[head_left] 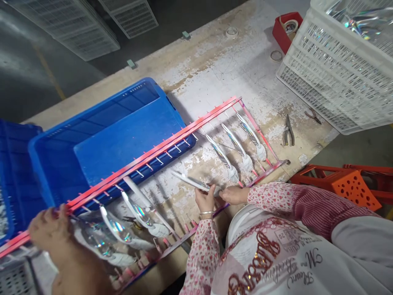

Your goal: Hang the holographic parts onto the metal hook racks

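Note:
My left hand (46, 233) grips the left end of a long red wire rack (172, 141) that lies across the workbench. Several shiny holographic fishing lures hang from its hooks, some near my hand (135, 213) and three at the right end (221, 155). My right hand is out of view. A co-worker in pink floral sleeves stands at the rack's near side. Both of that person's hands (205, 198) (235, 194) hold one lure (190, 181) at the rack's lower bar.
A blue crate (123, 139) sits under the rack's far side, with another blue crate at the left edge. A white slotted crate (337, 73) stands at the back right. Two pliers (288, 131) (313, 116), tape rolls (231, 31) and a red box (285, 28) lie on the bench. An orange stool (346, 182) stands beyond the bench's edge.

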`<state>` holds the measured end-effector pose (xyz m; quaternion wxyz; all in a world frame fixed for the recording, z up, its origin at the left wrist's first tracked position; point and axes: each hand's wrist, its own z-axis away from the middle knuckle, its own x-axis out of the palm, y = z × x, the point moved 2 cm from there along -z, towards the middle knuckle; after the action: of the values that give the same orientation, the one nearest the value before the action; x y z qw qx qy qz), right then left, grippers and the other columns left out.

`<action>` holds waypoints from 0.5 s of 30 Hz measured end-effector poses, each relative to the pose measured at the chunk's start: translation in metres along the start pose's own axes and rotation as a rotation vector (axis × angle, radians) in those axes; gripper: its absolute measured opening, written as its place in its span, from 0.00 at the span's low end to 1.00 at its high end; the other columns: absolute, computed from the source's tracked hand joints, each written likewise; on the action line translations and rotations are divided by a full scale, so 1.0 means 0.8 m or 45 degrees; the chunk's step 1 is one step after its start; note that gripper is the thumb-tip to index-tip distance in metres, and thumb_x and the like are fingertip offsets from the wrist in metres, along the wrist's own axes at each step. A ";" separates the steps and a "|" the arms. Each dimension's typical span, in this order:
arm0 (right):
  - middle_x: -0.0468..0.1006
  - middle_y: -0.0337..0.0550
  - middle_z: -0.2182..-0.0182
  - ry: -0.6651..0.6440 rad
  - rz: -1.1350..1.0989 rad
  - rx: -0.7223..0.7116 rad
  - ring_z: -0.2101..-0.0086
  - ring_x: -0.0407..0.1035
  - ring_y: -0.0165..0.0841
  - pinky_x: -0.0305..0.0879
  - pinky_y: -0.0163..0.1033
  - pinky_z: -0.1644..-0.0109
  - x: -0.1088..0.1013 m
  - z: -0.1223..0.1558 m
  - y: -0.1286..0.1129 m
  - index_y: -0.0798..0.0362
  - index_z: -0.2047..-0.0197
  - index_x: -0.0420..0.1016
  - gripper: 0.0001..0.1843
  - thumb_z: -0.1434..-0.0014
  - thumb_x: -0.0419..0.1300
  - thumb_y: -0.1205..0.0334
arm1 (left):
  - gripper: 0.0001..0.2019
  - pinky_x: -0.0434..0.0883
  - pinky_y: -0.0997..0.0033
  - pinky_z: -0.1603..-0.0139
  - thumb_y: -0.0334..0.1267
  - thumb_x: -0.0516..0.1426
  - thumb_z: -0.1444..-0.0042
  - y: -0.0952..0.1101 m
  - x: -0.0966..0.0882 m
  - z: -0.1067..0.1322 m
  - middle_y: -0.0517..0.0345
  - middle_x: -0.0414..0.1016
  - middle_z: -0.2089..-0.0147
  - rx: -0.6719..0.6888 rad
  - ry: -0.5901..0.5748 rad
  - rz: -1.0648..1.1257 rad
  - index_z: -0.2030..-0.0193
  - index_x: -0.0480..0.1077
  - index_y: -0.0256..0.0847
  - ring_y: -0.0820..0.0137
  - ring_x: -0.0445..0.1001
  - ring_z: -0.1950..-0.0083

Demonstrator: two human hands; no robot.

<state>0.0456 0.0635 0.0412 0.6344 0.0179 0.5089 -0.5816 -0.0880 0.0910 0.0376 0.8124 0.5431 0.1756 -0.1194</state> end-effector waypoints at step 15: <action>0.54 0.56 0.34 0.769 0.367 0.252 0.36 0.47 0.49 0.41 0.61 0.35 -0.289 -0.100 0.126 0.52 0.34 0.55 0.29 0.35 0.54 0.56 | 0.09 0.68 0.60 0.58 0.42 0.51 0.39 0.008 0.049 -0.032 0.44 0.73 0.64 -0.064 -0.011 -0.190 0.59 0.60 0.38 0.58 0.74 0.61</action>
<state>0.1169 0.3117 0.0995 0.5260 0.3223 0.6070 -0.5009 -0.0540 0.1171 0.0174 0.8154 0.5073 0.2150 -0.1775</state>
